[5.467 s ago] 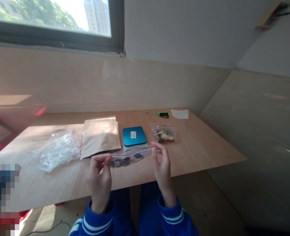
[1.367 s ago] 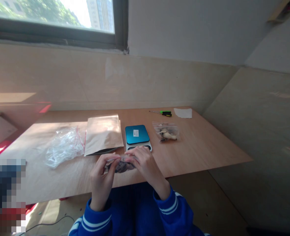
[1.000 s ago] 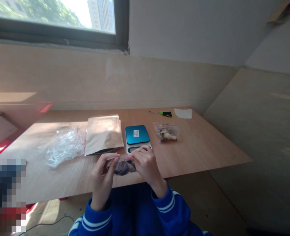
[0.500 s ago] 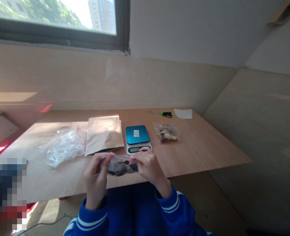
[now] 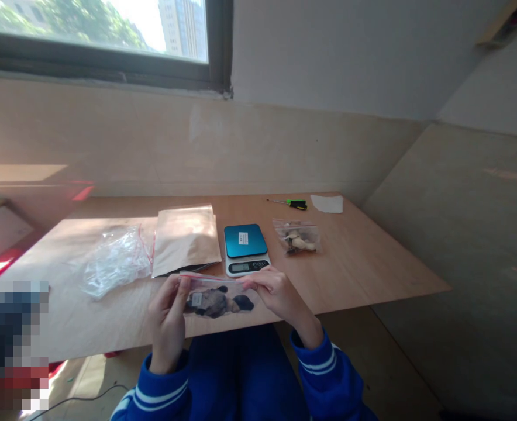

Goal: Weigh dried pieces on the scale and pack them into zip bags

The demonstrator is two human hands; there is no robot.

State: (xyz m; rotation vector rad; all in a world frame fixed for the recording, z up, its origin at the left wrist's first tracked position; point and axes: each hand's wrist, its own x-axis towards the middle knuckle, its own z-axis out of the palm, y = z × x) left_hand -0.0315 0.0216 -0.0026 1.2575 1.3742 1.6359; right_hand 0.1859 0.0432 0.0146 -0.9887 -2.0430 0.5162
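Between my two hands hangs a clear zip-lock bag [image 5: 223, 299] with dark, dried-looking pieces and a small white label inside. My left hand [image 5: 171, 313] pinches its top left corner. With thumb and fingers closed, my right hand [image 5: 276, 292] grips the red-lined seal near the right end. Just beyond the bag is a kitchen scale [image 5: 246, 248] with a blue plate and a small display. Right of the scale lies another zip-lock bag [image 5: 297, 238] holding pale and dark pieces.
A brown paper bag [image 5: 186, 237] lies left of the scale, with a crumpled pile of clear plastic bags [image 5: 116, 263] beside it. Toward the back are a green-and-black screwdriver [image 5: 296, 203] and a white paper piece [image 5: 327, 203]. The table's [image 5: 372, 280] front edge runs below my hands.
My right hand has slid right along the seal, and my left hand has shifted slightly left. More of the bag and its contents now shows between them.
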